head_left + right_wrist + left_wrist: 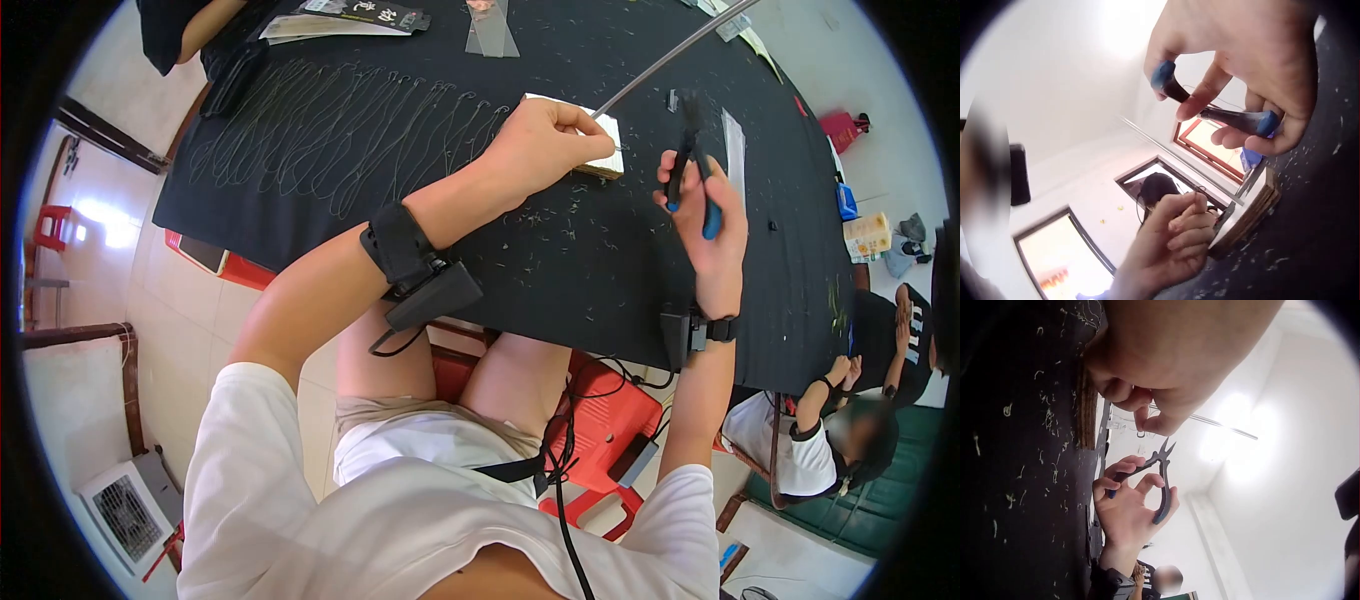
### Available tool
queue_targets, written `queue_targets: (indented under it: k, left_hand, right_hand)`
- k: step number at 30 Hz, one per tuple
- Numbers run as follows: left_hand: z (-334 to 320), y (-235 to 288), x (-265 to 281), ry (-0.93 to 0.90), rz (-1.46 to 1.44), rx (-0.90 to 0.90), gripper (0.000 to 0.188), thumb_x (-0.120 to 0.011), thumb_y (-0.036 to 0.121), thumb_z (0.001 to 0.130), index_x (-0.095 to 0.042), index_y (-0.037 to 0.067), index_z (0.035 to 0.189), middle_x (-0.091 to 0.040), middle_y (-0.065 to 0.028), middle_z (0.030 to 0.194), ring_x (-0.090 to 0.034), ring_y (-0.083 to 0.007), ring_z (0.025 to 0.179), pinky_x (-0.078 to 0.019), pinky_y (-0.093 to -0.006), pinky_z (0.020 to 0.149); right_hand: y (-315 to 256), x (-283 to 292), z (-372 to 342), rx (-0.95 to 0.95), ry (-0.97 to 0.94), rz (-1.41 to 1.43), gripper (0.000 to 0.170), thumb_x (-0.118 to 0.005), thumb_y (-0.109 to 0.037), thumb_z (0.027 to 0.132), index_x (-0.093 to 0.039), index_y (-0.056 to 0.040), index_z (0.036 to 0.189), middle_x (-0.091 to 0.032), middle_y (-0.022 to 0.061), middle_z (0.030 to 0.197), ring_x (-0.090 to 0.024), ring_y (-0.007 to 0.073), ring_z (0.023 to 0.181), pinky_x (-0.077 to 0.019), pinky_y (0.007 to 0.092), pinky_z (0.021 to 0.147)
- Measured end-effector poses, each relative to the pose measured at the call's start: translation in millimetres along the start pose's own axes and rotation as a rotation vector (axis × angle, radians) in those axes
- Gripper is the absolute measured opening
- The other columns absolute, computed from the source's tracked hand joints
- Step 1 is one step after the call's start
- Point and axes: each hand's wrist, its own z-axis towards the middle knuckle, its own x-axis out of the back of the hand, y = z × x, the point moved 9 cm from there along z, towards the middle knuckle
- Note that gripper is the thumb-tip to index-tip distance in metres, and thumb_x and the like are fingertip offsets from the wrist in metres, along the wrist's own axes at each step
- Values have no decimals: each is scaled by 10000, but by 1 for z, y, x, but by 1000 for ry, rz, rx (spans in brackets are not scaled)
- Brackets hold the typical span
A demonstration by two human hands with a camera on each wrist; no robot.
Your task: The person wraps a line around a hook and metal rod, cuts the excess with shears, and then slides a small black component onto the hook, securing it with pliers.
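Observation:
My left hand (550, 145) is at a white-topped block (610, 160), thumb and forefinger pinching a small dark loop (1140, 434). Beside those fingers a thin metal rod (665, 62) slants up from the block. My right hand (708, 215) grips pliers (712, 218) by their blue-tipped handles, just right of the block. In the left wrist view the jaws of the pliers (1164, 481) stand apart, close to the loop but not touching it. The right wrist view shows the left hand (1172, 240) below the pliers' handles (1235, 119). What the other left fingers hold is hidden.
Looped thin cords (330, 130) lie in a row on the black tablecloth (600, 270), left of the block. Small clippings are scattered around it. Packets (350, 20) lie at the far left, a clear strip (735, 150) at the right. Other people are at the table's edges.

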Motion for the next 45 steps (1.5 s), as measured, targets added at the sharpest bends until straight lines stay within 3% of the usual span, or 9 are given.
queue_targets:
  k: [1, 2, 4, 5, 8, 11, 21, 42, 45]
  left_hand:
    - [0, 0, 0, -1, -7, -7, 254, -668, 187, 776, -654, -13, 931, -598, -27, 727, -502, -53, 627, -354, -175, 533]
    - [0, 1, 1, 1, -7, -6, 254, -668, 187, 776, -654, -13, 931, -598, -27, 727, -502, -53, 627, -354, -175, 533]
    - [0, 0, 4, 23, 16, 16, 258, -672, 185, 770, -655, -16, 931, -602, -30, 731, -508, -53, 633, -359, -176, 536]
    - [1, -1, 5, 26, 16, 17, 258, -672, 185, 770, -655, -16, 931, -602, -30, 731, -508, -53, 633, -359, -176, 536]
    - [2, -5, 8, 55, -12, 22, 252, -669, 175, 769, -657, -19, 929, -612, -44, 750, -522, -61, 646, -371, -181, 549]
    - [1, -2, 11, 99, -22, -4, 256, -668, 180, 765, -658, -19, 926, -617, -54, 759, -532, -68, 658, -379, -184, 559]
    - [-1, 1, 13, 97, -24, 4, 272, -672, 196, 757, -649, -25, 915, -605, -38, 732, -517, -62, 634, -371, -184, 551]
    - [1, -6, 11, 91, -87, 55, 286, -665, 215, 772, -660, -21, 934, -635, -81, 789, -578, -95, 706, -434, -198, 622]
    - [0, -3, 10, 88, -79, 56, 285, -664, 219, 772, -662, -16, 933, -631, -81, 788, -564, -91, 690, -425, -201, 610]
  right_hand:
    - [-7, -1, -1, 80, -8, -201, 174, -591, -230, 746, -552, -62, 759, -563, 94, 947, -510, 152, 838, -386, 272, 709]
    - [-7, -2, -2, 79, -10, -201, 174, -591, -230, 746, -552, -62, 759, -563, 94, 947, -510, 152, 838, -386, 272, 709]
    - [-29, -22, -8, 346, -43, -1018, 133, -625, -131, 675, -520, -53, 700, -540, 57, 896, -497, 128, 775, -366, 249, 656]
    - [-31, -29, -9, 345, -47, -1038, 168, -640, -82, 613, -488, -39, 672, -514, 47, 858, -491, 132, 736, -364, 250, 644]
    - [-36, -37, -11, 414, -47, -1108, 181, -645, -92, 596, -488, -31, 662, -502, 59, 837, -502, 164, 753, -381, 262, 677]
    - [-34, -37, -11, 482, -81, -1132, 189, -647, -88, 572, -484, -26, 646, -490, 69, 826, -506, 197, 761, -389, 278, 699]
    - [-28, -39, -10, 427, -120, -1137, 184, -643, -77, 572, -479, -29, 640, -490, 71, 831, -509, 204, 774, -393, 290, 708]
    - [-22, -37, -7, 352, -107, -1143, 139, -587, -48, 654, -452, -18, 672, -526, 74, 797, -496, 162, 664, -382, 251, 609]
    - [-15, -32, -6, 302, -144, -978, 117, -573, -56, 685, -461, -19, 684, -549, 69, 799, -492, 134, 655, -382, 250, 595]
